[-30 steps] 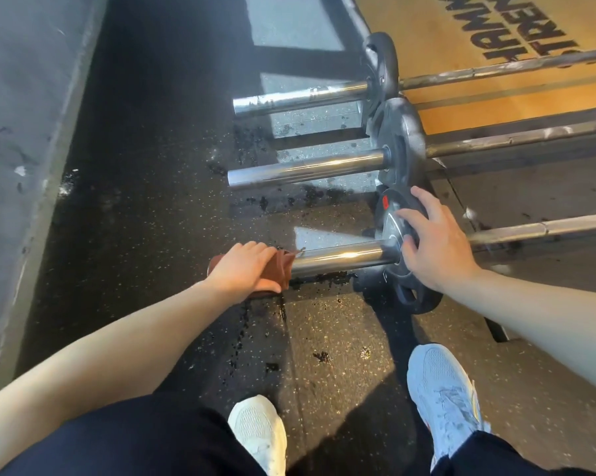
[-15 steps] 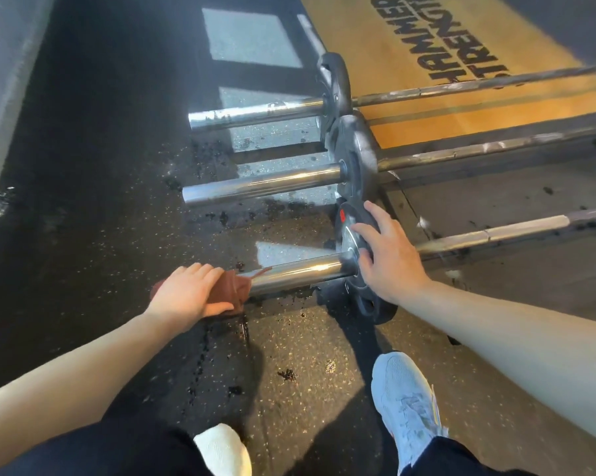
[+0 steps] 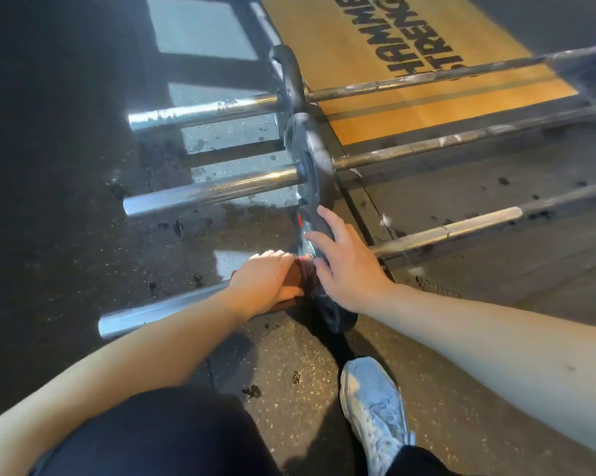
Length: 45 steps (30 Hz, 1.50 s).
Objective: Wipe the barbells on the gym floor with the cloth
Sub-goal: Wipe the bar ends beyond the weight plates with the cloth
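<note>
Three barbells lie side by side on the black rubber floor. On the nearest barbell, my left hand grips a reddish-brown cloth wrapped round the chrome sleeve, close against the black weight plate. My right hand rests on top of that plate, fingers spread over its rim. The middle barbell and the far barbell each carry a dark plate and lie untouched.
A wooden lifting platform with black lettering lies beyond the plates under the bar shafts. My white shoe stands just below the near plate. Dark crumbs are scattered over the floor to the left.
My left hand has slid the cloth rightwards along the near sleeve, from its outer end up to the plate. My right hand has stayed on the plate.
</note>
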Each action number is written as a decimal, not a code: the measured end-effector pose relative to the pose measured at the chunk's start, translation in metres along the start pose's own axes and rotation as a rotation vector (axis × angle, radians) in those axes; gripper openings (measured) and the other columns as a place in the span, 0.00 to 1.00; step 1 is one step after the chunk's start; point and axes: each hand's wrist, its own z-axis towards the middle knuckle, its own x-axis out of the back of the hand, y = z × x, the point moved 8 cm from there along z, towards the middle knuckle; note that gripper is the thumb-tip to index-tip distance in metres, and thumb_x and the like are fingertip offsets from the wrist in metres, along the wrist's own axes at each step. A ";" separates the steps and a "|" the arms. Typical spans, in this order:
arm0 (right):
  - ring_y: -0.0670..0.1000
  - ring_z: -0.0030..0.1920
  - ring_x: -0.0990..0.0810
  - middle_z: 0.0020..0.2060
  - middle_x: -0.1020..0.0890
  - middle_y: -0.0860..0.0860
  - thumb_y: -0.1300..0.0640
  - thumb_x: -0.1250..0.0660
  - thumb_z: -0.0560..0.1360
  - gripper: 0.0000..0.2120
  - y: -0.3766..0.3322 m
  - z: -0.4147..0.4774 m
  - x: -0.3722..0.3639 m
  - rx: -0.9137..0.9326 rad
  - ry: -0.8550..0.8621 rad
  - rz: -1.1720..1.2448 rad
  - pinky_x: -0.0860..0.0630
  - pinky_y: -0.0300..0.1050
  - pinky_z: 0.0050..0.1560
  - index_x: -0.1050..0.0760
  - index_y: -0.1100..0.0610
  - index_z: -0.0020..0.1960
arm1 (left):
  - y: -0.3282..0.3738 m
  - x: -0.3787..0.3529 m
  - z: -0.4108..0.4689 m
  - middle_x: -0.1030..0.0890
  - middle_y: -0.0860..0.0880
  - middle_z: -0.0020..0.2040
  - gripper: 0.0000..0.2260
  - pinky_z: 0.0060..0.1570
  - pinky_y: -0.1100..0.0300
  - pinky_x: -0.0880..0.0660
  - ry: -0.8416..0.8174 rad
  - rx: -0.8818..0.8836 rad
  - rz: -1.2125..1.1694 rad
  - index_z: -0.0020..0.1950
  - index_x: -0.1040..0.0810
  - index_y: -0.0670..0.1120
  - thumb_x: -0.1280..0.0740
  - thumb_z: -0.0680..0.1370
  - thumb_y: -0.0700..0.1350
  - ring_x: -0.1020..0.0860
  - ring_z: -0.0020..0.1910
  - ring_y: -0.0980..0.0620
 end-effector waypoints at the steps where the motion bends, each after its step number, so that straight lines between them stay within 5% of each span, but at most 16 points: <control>1: 0.53 0.78 0.40 0.82 0.46 0.50 0.56 0.35 0.82 0.19 0.000 -0.001 -0.001 0.011 -0.004 -0.002 0.33 0.45 0.71 0.27 0.53 0.72 | -0.007 0.000 -0.009 0.21 0.53 0.55 0.25 0.56 0.51 0.23 -0.003 0.010 -0.008 0.65 0.27 0.52 0.33 0.75 0.67 0.22 0.53 0.50; 7: 0.53 0.79 0.40 0.82 0.49 0.48 0.55 0.35 0.82 0.21 0.000 -0.007 0.001 0.033 -0.048 0.035 0.29 0.51 0.73 0.30 0.52 0.74 | -0.062 0.008 -0.083 0.20 0.50 0.60 0.30 0.58 0.50 0.25 0.000 0.095 0.167 0.70 0.27 0.49 0.34 0.76 0.68 0.23 0.57 0.47; 11: 0.52 0.81 0.46 0.82 0.54 0.43 0.51 0.35 0.83 0.25 0.001 -0.007 0.004 0.040 -0.141 0.117 0.36 0.51 0.76 0.34 0.49 0.78 | -0.092 0.021 -0.112 0.21 0.51 0.59 0.30 0.56 0.50 0.24 -0.109 0.171 0.213 0.68 0.27 0.51 0.41 0.77 0.72 0.22 0.56 0.47; 15: 0.50 0.82 0.56 0.82 0.56 0.41 0.48 0.36 0.83 0.32 0.007 -0.009 0.022 -0.009 -0.249 0.265 0.44 0.54 0.78 0.45 0.44 0.82 | -0.070 0.066 -0.112 0.23 0.57 0.48 0.10 0.47 0.60 0.22 -0.161 0.224 0.181 0.53 0.24 0.52 0.37 0.82 0.57 0.20 0.48 0.57; 17: 0.50 0.82 0.53 0.83 0.52 0.43 0.48 0.36 0.83 0.31 0.009 -0.009 0.044 -0.033 -0.205 0.318 0.42 0.54 0.79 0.44 0.44 0.82 | -0.057 0.100 -0.100 0.21 0.55 0.48 0.06 0.43 0.66 0.26 -0.107 0.258 0.066 0.45 0.24 0.55 0.33 0.81 0.48 0.22 0.43 0.61; 20: 0.52 0.79 0.38 0.80 0.37 0.47 0.52 0.36 0.83 0.27 0.010 -0.001 0.077 -0.084 -0.135 0.484 0.37 0.55 0.78 0.38 0.46 0.81 | -0.029 0.153 -0.070 0.24 0.53 0.57 0.05 0.59 0.53 0.24 0.059 0.278 -0.115 0.50 0.18 0.52 0.27 0.77 0.50 0.23 0.54 0.52; 24: 0.57 0.67 0.24 0.68 0.23 0.52 0.57 0.37 0.83 0.19 0.006 0.012 0.089 -0.314 -0.227 1.068 0.25 0.56 0.66 0.28 0.47 0.73 | 0.050 0.212 -0.044 0.22 0.48 0.60 0.08 0.65 0.53 0.28 0.232 0.178 -0.248 0.52 0.14 0.46 0.27 0.78 0.49 0.25 0.59 0.50; 27: 0.54 0.50 0.21 0.49 0.18 0.52 0.54 0.38 0.80 0.15 -0.002 0.007 0.094 -0.343 -0.279 1.269 0.23 0.50 0.49 0.23 0.49 0.65 | 0.085 0.231 -0.035 0.21 0.47 0.58 0.06 0.65 0.52 0.28 0.276 0.188 -0.287 0.52 0.14 0.46 0.29 0.80 0.46 0.24 0.59 0.48; 30: 0.50 0.41 0.21 0.39 0.18 0.48 0.52 0.40 0.82 0.09 -0.009 -0.010 0.100 -0.332 -0.304 1.334 0.26 0.42 0.35 0.24 0.49 0.60 | 0.094 0.239 -0.032 0.20 0.47 0.49 0.07 0.51 0.56 0.24 0.294 0.266 -0.345 0.42 0.16 0.52 0.30 0.79 0.47 0.22 0.50 0.46; 33: 0.52 0.52 0.19 0.48 0.15 0.49 0.51 0.36 0.82 0.09 -0.007 -0.024 0.100 -0.338 -0.329 1.340 0.22 0.47 0.47 0.24 0.49 0.62 | 0.096 0.235 -0.030 0.20 0.51 0.40 0.06 0.37 0.64 0.29 0.342 0.322 -0.483 0.41 0.18 0.52 0.28 0.78 0.46 0.23 0.40 0.53; 38: 0.55 0.58 0.16 0.54 0.13 0.54 0.55 0.30 0.80 0.11 0.011 -0.035 0.106 -0.429 -0.210 1.033 0.21 0.57 0.62 0.20 0.56 0.62 | 0.111 0.213 -0.023 0.17 0.52 0.44 0.07 0.30 0.71 0.30 0.275 0.304 -0.676 0.49 0.17 0.49 0.25 0.77 0.51 0.24 0.37 0.59; 41: 0.57 0.53 0.14 0.49 0.12 0.55 0.56 0.27 0.77 0.10 0.025 -0.031 0.119 -0.525 -0.110 0.932 0.20 0.55 0.60 0.18 0.58 0.56 | 0.108 0.203 -0.018 0.17 0.50 0.50 0.13 0.37 0.65 0.26 0.197 0.258 -0.663 0.54 0.18 0.48 0.25 0.76 0.55 0.21 0.40 0.56; 45: 0.59 0.45 0.18 0.43 0.16 0.57 0.57 0.31 0.75 0.06 0.044 -0.021 0.126 -0.565 -0.044 0.627 0.24 0.45 0.40 0.21 0.59 0.49 | 0.069 0.177 -0.024 0.20 0.51 0.58 0.22 0.56 0.56 0.24 0.036 0.209 -0.420 0.64 0.21 0.49 0.27 0.76 0.60 0.21 0.54 0.51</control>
